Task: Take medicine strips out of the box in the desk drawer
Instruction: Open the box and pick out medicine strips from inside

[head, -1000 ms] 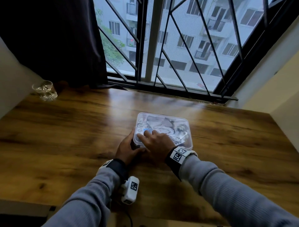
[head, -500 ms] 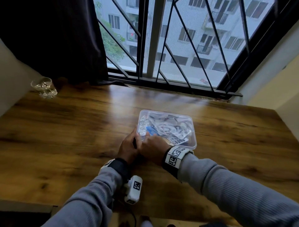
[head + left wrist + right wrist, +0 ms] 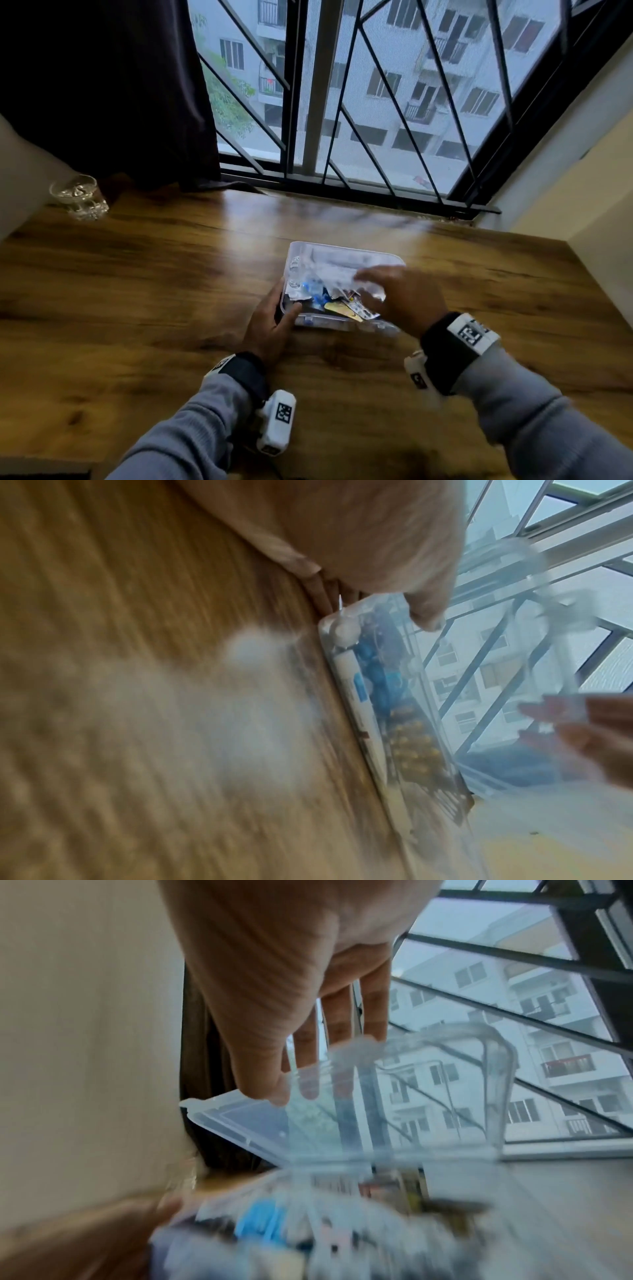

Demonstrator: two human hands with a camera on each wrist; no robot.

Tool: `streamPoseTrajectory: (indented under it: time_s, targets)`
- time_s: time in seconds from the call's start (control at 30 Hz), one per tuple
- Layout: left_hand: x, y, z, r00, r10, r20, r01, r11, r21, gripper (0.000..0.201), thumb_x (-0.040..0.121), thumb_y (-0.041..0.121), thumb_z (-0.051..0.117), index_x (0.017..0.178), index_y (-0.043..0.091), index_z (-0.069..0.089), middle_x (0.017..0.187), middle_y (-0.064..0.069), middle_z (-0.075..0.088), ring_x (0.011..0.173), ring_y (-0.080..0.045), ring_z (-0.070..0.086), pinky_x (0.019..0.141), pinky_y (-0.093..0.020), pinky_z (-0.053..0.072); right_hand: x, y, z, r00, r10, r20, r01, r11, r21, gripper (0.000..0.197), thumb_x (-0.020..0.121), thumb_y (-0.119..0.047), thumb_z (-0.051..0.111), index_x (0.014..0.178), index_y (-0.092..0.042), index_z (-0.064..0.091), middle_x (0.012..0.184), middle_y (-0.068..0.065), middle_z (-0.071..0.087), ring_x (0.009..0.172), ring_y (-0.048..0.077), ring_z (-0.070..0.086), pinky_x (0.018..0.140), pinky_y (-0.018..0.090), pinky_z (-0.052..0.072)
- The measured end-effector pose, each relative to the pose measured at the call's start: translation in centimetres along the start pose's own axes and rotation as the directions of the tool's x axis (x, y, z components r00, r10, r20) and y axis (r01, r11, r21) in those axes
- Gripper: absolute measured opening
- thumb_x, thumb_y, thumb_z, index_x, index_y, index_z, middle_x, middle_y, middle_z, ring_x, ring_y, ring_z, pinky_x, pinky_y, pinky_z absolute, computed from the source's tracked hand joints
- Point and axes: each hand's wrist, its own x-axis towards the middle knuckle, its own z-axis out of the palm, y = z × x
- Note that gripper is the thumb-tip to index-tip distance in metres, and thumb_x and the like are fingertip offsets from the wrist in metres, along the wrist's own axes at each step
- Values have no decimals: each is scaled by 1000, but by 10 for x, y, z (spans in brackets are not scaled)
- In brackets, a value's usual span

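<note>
A clear plastic box [image 3: 287,274] lies on the wooden desk [image 3: 171,308], filled with medicine strips [image 3: 317,291], blue, silver and one gold [image 3: 342,310]. My left hand [image 3: 277,313] grips the box's near-left corner, thumb [image 3: 424,610] on its top edge. My right hand [image 3: 368,286] pinches the clear lid [image 3: 342,260] and holds it tilted up on its far hinge. In the right wrist view my thumb lies on the near face of the lid [image 3: 377,1110] and my fingers [image 3: 308,1069] show through it, above the blurred strips [image 3: 260,1223].
A glass bowl [image 3: 78,197] stands at the desk's far left corner below a dark curtain [image 3: 120,102]. A barred window [image 3: 359,120] runs along the far edge. A wall [image 3: 582,205] bounds the desk on the right.
My right hand left the box's near-left corner, moved right and raised the lid, which lay flat before. The strips now show uncovered. My left hand kept its hold.
</note>
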Motion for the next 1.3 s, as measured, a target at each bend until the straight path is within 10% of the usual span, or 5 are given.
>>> streamPoseTrajectory:
  time_s: [0.13, 0.4, 0.57, 0.87, 1.3]
  targets:
    - [1, -2, 5, 999, -5, -48, 7, 999, 42, 64, 89, 52, 41, 143, 18, 40, 135, -3, 57, 123, -15, 53, 103, -45, 44, 58, 28, -36, 989, 15, -148, -18, 1000, -22, 21, 91, -39, 59, 104, -30, 73, 95, -6, 74, 66, 6, 64, 55, 11, 38]
    - [-3, -5, 2, 993, 12, -116, -13, 1000, -9, 60, 74, 36, 50, 131, 19, 49, 126, -8, 60, 114, -20, 58, 94, -49, 50, 176, 79, -14, 969, 235, 75, -214, 953, -216, 19, 90, -32, 60, 103, -31, 73, 109, 6, 72, 98, 31, 67, 81, 35, 49]
    - [-2, -17, 2, 995, 61, -74, -64, 997, -38, 85, 65, 22, 51, 147, 14, 29, 150, -11, 39, 137, -27, 40, 105, -57, 40, 198, 90, 36, 936, 288, 204, -243, 945, -220, 24, 91, -28, 54, 107, -35, 70, 114, 8, 68, 100, 32, 66, 87, 39, 51]
    - [-1, -7, -2, 993, 107, -44, -108, 994, -35, 81, 81, 46, 50, 147, 5, 28, 154, -14, 33, 142, -28, 33, 111, -56, 34, 183, 101, 105, 779, 175, 602, -230, 973, 16, 49, 89, -25, 65, 135, -16, 52, 135, 4, 58, 118, 22, 56, 98, 25, 37]
    - [-4, -6, 0, 998, 38, -42, -41, 997, -61, 81, 76, 40, 50, 149, 11, 29, 147, -7, 45, 132, -14, 47, 107, -39, 44, 61, 62, 19, 906, 122, 405, -289, 878, 382, 30, 87, -26, 67, 117, -23, 63, 109, -5, 67, 96, 6, 61, 83, 20, 49]
